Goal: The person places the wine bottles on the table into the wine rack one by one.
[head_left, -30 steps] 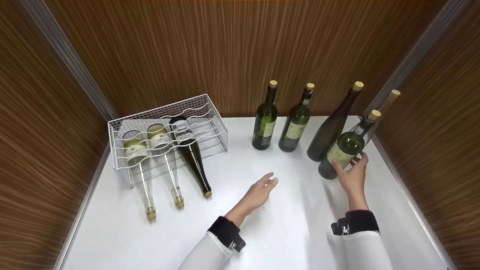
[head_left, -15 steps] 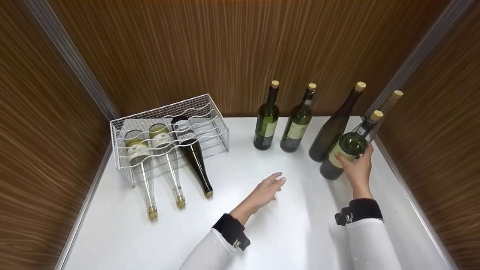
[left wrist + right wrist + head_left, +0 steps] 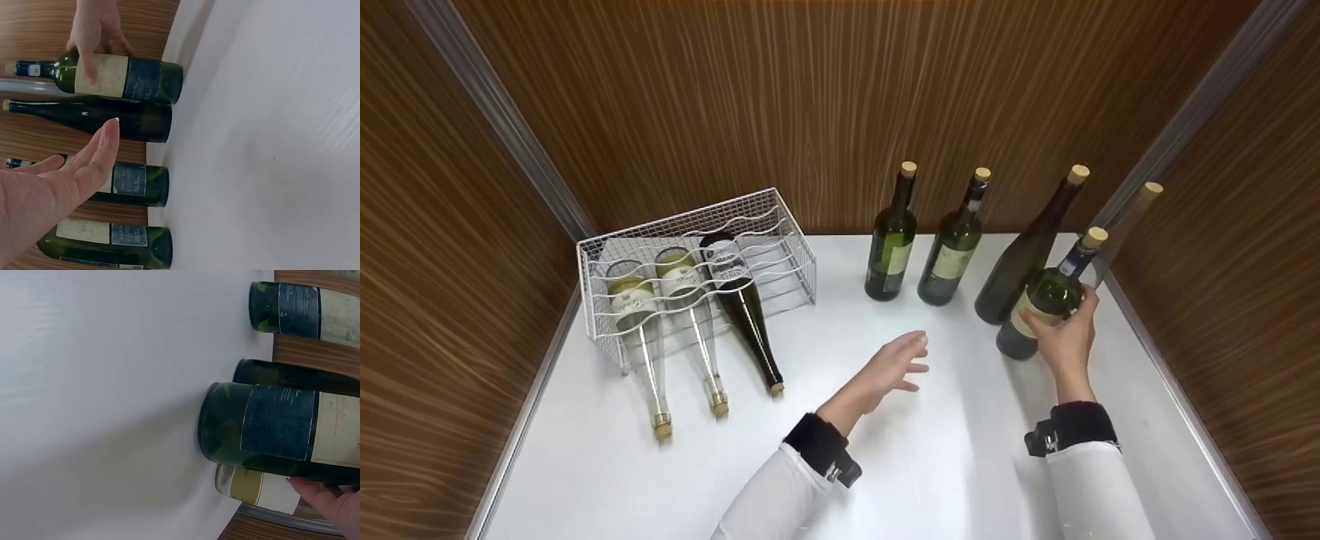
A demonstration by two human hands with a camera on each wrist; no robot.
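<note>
My right hand grips a green wine bottle with a cream and dark blue label, thumb on one side and fingers on the other. In the right wrist view the same bottle fills the right part, with some of the hand below it. My left hand is over the white table, fingers spread, holding nothing. A tall dark bottle stands just behind the gripped one, and a clear bottle is partly hidden behind it.
Two green wine bottles stand near the wooden back wall. A white wire rack at left holds three lying bottles, necks toward the front: two clear and one dark. Wooden panels close both sides.
The gripped bottle's neck has swung left while its base stays about where it was. My left hand's fingers have spread apart, and the hand has shifted slightly right.
</note>
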